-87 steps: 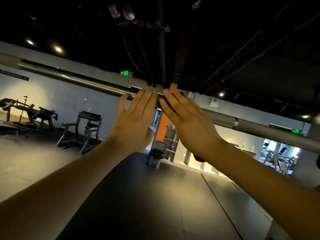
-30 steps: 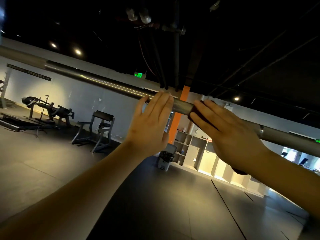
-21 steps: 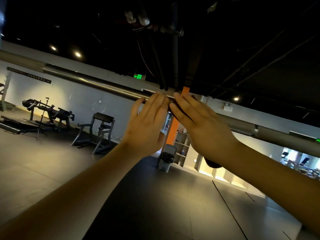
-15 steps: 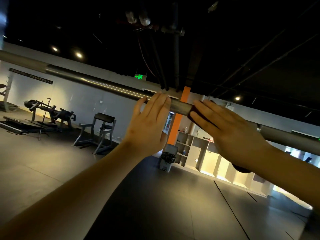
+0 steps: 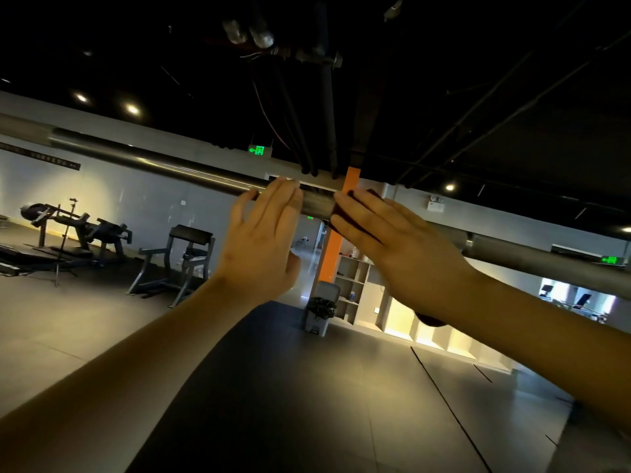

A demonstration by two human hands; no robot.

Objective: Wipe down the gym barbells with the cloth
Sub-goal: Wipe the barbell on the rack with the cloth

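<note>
A steel barbell (image 5: 153, 164) runs across the view at head height, sloping down to the right. My left hand (image 5: 263, 247) rests on the bar with straight fingers laid over its top. My right hand (image 5: 396, 240) is just to the right, flat fingers pressing a dark cloth (image 5: 431, 320) against the bar. The cloth shows as a dark edge beyond my fingertips and hangs below my wrist; most of it is hidden under the hand. A short stretch of bare bar separates the two hands.
A preacher-curl bench (image 5: 177, 261) and another machine (image 5: 78, 230) stand at the left along the wall. An orange column (image 5: 333, 254), a grey bin (image 5: 319, 312) and open shelves (image 5: 355, 285) are straight ahead behind the bar. Dark floor mats lie below.
My right hand with the cloth has slid left along the bar toward my left hand, after sliding away and back before. My left hand has stayed on the bar.
</note>
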